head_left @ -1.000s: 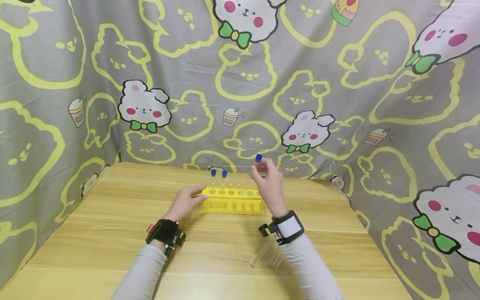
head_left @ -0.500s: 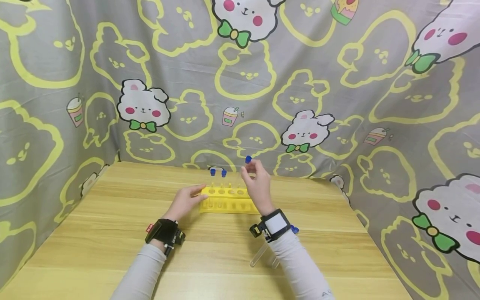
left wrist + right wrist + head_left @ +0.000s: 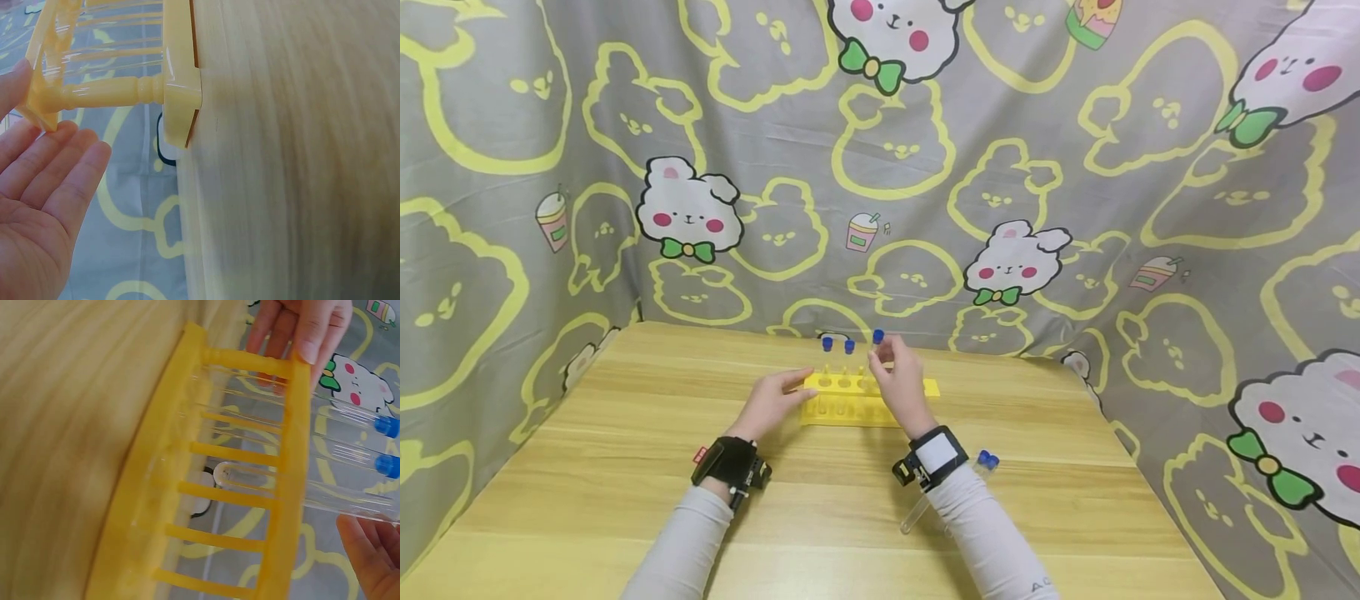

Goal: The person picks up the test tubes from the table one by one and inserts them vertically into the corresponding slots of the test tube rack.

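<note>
The left hand [image 3: 769, 406] rests with straight fingers against the left end of the yellow rack [image 3: 850, 405] on the wooden table [image 3: 625, 467]. Two capped tubes [image 3: 838, 345] already stand in the rack. The right hand [image 3: 897, 381] pinches a third blue-capped tube [image 3: 877, 337]; within the last second it has moved left and down, and the tube's rounded tip is now partway through a rack hole. Spare tubes [image 3: 985, 460] lie by the right wrist.

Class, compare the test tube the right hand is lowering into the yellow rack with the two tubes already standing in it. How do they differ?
The held tube is pinched by the right hand; the two racked tubes stand free of any hand. In the right wrist view its rounded bottom sits only partway through the rack, while theirs reach deeper. All three are clear with blue caps.
</note>
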`<state>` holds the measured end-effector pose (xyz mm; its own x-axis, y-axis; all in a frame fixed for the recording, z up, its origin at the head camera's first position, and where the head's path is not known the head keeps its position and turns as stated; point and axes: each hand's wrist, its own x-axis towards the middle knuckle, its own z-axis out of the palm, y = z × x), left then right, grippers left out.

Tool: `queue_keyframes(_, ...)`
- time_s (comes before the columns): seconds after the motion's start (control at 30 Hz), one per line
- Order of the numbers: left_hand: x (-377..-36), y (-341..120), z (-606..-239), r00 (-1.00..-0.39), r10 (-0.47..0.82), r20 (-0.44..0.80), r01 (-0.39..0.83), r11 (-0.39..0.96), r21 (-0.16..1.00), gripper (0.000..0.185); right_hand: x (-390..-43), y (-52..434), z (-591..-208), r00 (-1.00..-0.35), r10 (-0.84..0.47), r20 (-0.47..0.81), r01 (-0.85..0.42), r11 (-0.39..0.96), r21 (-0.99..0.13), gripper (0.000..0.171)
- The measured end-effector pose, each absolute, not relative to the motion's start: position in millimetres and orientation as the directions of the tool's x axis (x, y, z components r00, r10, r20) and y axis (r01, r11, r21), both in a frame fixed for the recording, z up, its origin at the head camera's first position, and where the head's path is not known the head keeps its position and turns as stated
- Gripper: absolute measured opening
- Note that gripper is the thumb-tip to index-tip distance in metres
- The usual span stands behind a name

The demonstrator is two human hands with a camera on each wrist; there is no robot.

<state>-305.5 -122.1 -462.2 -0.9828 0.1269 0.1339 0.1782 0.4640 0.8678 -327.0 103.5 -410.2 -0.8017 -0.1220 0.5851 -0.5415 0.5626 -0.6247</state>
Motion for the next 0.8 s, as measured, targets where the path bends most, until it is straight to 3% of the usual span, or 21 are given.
queue_keyframes(0.8, -305, -123, -462, -0.981, 0.132, 0.141, 0.186, 0.461, 0.868, 0.057, -333, 102, -432, -0.869, -0.152, 0.471, -0.466, 0.572, -0.675, 0.019)
